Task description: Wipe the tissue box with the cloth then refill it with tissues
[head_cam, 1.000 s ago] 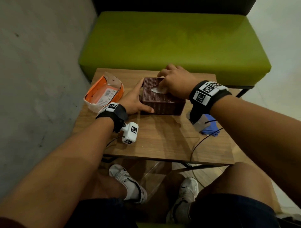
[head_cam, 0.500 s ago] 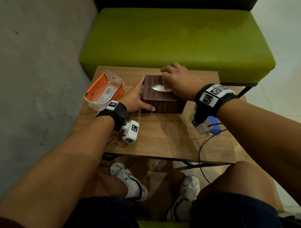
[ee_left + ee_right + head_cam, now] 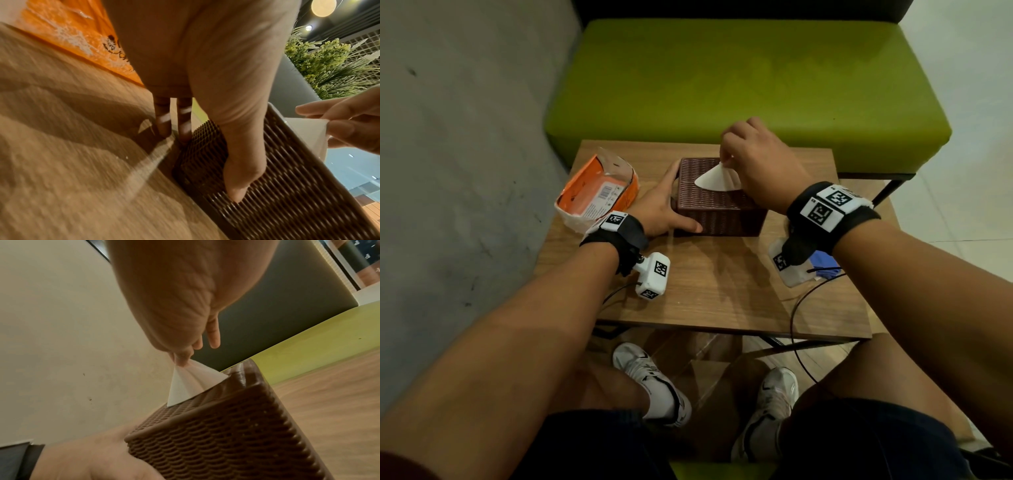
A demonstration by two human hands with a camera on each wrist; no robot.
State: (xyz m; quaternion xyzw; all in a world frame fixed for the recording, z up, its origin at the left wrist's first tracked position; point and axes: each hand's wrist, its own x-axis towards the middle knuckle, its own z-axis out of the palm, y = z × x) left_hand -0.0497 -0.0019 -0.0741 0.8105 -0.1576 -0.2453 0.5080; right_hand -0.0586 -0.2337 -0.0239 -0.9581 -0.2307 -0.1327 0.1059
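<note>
Centrally on the wooden table [image 3: 722,291] stands the brown woven tissue box [image 3: 717,214], upright, toward the far edge and close to the green bench seat [image 3: 739,85]. A white tissue [image 3: 717,178] rises from the opening in the top of the box and fans into a cone, with its tip above the lid.

The right hand [image 3: 760,164] is held above the box, thumb and fingertips pinching the tip of the tissue; the remaining fingers are loosely curled. The wrist view confirms the pinch at the tissue's peak.

The left hand [image 3: 662,209] braces the box on its left side. The palm lies against the left wall, the fingers run along that wall with their tips down at the table, and the thumb presses on the near face at the corner.

Just left of that hand lies an orange tissue pack [image 3: 599,192] in clear wrapping, torn open, touching the table. Near the right edge of the table, below the right wrist, a blue cloth [image 3: 825,269] shows only in part; its full shape probably extends under the wrist camera, but this cannot be verified.
</note>
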